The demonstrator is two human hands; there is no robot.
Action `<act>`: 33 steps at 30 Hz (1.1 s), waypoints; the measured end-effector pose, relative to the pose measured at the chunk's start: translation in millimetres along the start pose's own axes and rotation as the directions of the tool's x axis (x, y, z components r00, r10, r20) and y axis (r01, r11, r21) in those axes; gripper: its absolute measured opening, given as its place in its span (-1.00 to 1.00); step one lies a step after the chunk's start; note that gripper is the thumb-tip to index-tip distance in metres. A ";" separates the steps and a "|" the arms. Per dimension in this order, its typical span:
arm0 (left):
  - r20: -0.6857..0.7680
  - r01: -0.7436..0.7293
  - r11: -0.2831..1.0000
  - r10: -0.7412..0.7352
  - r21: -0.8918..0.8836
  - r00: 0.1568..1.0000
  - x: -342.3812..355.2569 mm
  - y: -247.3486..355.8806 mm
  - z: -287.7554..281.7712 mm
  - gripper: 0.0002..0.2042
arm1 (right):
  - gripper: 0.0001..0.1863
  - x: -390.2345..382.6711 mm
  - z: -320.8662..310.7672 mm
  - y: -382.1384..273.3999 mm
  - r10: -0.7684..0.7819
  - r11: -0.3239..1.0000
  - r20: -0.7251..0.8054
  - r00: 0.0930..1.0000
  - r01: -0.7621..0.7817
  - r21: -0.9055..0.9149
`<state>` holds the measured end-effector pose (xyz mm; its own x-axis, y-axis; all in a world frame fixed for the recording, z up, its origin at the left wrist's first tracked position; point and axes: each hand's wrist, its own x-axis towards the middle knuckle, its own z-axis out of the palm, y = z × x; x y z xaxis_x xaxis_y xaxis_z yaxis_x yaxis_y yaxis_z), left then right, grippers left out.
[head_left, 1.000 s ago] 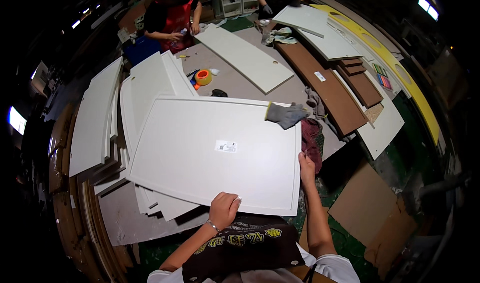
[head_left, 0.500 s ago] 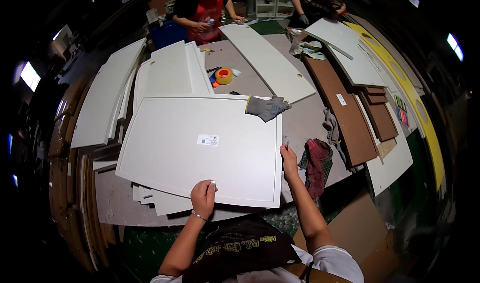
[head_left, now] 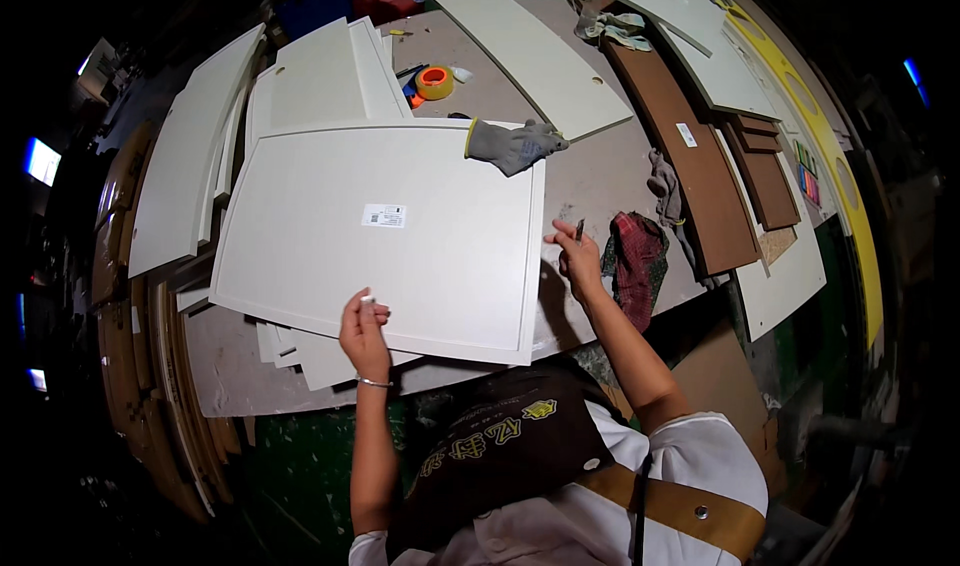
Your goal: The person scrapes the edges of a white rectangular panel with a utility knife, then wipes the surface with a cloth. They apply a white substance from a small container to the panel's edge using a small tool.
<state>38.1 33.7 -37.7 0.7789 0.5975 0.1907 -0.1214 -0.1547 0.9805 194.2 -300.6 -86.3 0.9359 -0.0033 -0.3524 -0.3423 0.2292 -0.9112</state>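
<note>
A large white panel (head_left: 300, 186) with a raised rim and a printed white label (head_left: 384, 216) lies flat before me. Above its near edge is my left hand (head_left: 362, 336), fingers closed on a small white piece (head_left: 368, 299) whose kind I cannot make out. Just off the panel's right edge, my right hand (head_left: 580, 266) pinches a small, slim dark tool (head_left: 580, 230), too small to name. A grey work glove (head_left: 512, 148) with a yellow cuff rests on the panel's far right corner. Right of my right hand lies a crumpled red checked cloth (head_left: 638, 266).
More white panels (head_left: 195, 166) are stacked left; brown boards (head_left: 680, 156) lie right. An orange-cored tape roll (head_left: 434, 83) and a long white board (head_left: 530, 56) lie beyond. Two people work across the table (head_left: 590, 191), one with a hand on the board. Another grey glove (head_left: 664, 186) lies beside the boards.
My right hand has come away from the panel's right edge, its fingers now looser around the dark tool. My left hand has shifted left along the near edge. The whole view has tilted downward.
</note>
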 end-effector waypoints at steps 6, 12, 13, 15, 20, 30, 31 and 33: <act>-0.341 0.132 0.977 -0.183 -0.168 0.922 -41.6 35.0 21.3 -0.68 | -0.53 91.5 -9.1 -59.2 -0.424 0.887 -0.007 0.906 0.414 -0.204; -0.530 0.082 0.899 -0.325 -0.430 0.783 -127.9 62.9 90.1 -0.64 | -0.50 154.6 5.5 -97.7 -0.656 0.432 0.343 0.672 0.708 -0.559; -0.547 0.093 0.904 -0.331 -0.416 0.769 -143.3 63.0 98.6 -0.64 | -0.49 164.4 8.3 -96.7 -0.661 0.329 0.408 0.630 0.732 -0.597; -0.564 0.123 0.899 -0.365 -0.420 0.741 -165.7 71.0 115.4 -0.64 | -0.52 191.2 5.5 -85.4 -0.585 0.386 0.484 0.651 0.748 -0.539; -0.657 0.197 0.952 -0.304 -0.234 0.690 -221.7 74.5 134.9 -0.74 | -0.76 182.8 -0.9 -101.3 -0.484 0.800 0.344 0.805 0.566 -0.199; -0.447 0.278 0.935 -0.350 -0.220 0.823 -224.6 94.0 150.4 -0.89 | -0.50 180.8 -197.1 -81.3 -0.339 0.085 0.595 0.729 0.654 -0.752; -0.369 0.274 0.952 -0.305 -0.136 0.878 -227.4 74.6 141.9 -0.90 | -0.51 139.6 -193.2 -67.9 -0.268 0.270 0.489 0.830 0.552 -0.789; -0.348 0.215 0.956 -0.275 -0.201 0.896 -243.9 68.1 138.2 -0.89 | -0.55 91.8 -184.4 -44.3 -0.114 0.394 0.360 0.926 0.375 -0.839</act>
<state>-75.1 -231.2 -24.0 0.5171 0.8520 -0.0820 -0.0717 0.1387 0.9877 279.9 -490.6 -117.6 0.9356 0.3215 -0.1458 0.1455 -0.7276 -0.6704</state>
